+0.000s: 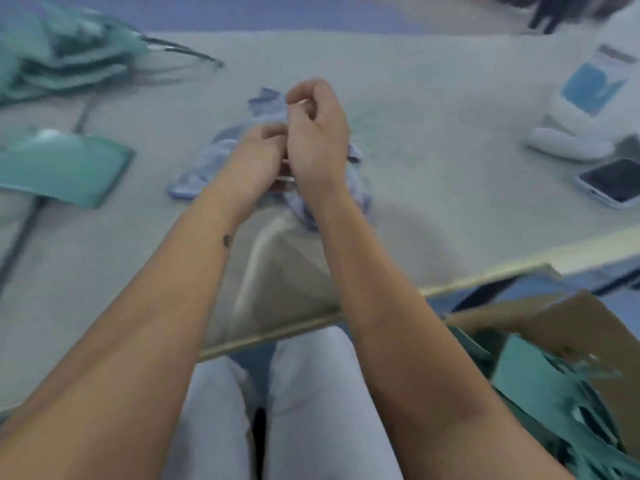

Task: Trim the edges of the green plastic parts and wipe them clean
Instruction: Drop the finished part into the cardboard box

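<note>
The view is motion-blurred. My hands meet over a crumpled blue cloth (204, 168) at the table's middle. My right hand (317, 140) has its fingers curled, thumb and forefinger pinched together, with a thin pale object (287, 173) showing at its palm side. My left hand (256, 150) lies just left of and partly behind the right one, so its fingertips are hidden. One flat green plastic part (65, 168) lies on the table at the left. A pile of green parts (65, 60) sits at the far left.
A cardboard box (561, 327) with several green parts (540, 379) stands below the table edge at the lower right. A phone (613, 183) and a white device (588, 109) lie at the right. A dark cable (24, 230) runs along the left. My knees are under the table edge (485, 275).
</note>
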`<state>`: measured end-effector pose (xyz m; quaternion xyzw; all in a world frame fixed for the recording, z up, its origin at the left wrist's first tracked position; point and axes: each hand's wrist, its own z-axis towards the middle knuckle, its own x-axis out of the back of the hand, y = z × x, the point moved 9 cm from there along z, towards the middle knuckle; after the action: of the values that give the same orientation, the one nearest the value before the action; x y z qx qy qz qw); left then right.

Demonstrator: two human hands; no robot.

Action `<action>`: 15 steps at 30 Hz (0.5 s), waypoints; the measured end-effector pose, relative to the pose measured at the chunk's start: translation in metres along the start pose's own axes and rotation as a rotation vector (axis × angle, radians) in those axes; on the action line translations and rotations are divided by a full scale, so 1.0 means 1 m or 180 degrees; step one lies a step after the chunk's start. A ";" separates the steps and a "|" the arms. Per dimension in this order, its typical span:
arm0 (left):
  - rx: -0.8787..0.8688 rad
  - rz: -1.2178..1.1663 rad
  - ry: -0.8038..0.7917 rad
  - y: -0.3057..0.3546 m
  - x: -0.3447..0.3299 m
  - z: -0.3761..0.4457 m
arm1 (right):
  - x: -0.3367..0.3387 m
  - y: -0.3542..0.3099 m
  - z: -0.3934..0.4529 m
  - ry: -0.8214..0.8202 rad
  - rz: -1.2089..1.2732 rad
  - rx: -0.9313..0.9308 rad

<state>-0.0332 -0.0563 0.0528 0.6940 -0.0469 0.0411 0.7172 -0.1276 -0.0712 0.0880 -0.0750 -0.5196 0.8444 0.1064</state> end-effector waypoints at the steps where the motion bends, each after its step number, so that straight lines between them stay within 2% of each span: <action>1: 0.0017 -0.0008 0.0161 -0.003 0.025 0.000 | -0.028 -0.002 0.000 -0.0253 -0.0074 0.0030; 3: 0.0072 0.0019 0.0539 -0.011 0.075 -0.003 | -0.076 -0.003 -0.003 -0.0714 -0.0298 0.0059; 6: -0.0015 0.0200 0.1423 -0.023 0.149 -0.007 | -0.128 0.004 -0.011 -0.1239 -0.0703 0.0094; 8: -0.0138 0.0599 0.2063 -0.029 0.189 -0.012 | -0.149 0.012 -0.018 -0.1476 -0.1019 0.0130; 10: -0.0236 0.1394 0.2505 -0.032 0.215 -0.017 | -0.158 0.024 -0.024 -0.1651 -0.1403 0.0140; 12: -0.0141 0.2537 0.2531 -0.039 0.219 -0.012 | -0.159 0.033 -0.030 -0.1780 -0.1894 0.0322; 13: 0.0075 0.2995 0.2453 -0.046 0.219 -0.008 | -0.159 0.034 -0.032 -0.1812 -0.2133 0.0517; 15: 0.0604 0.3311 0.2303 -0.061 0.217 -0.006 | -0.157 0.033 -0.033 -0.1813 -0.2361 0.0848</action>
<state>0.1899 -0.0542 0.0194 0.5832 -0.1287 0.6194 0.5095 0.0285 -0.0972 0.0460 0.3637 -0.4072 0.7957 0.2624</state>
